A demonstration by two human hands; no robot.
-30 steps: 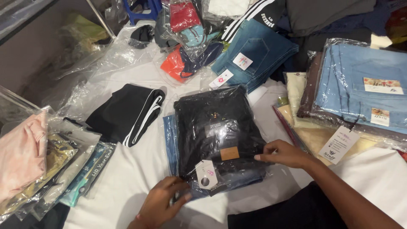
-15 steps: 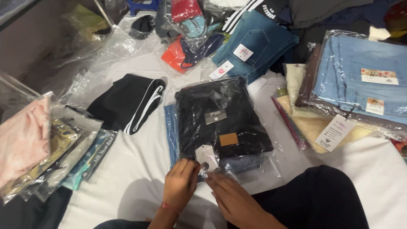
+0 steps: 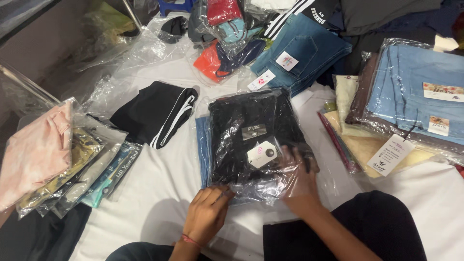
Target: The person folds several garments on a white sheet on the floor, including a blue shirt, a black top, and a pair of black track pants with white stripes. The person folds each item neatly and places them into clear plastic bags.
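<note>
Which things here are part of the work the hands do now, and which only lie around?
In hand:
left hand
right hand
black garment in clear bag
white tag

Lying about:
black striped trousers
folded blue jeans
bagged light-blue jeans
pink bagged garment
</note>
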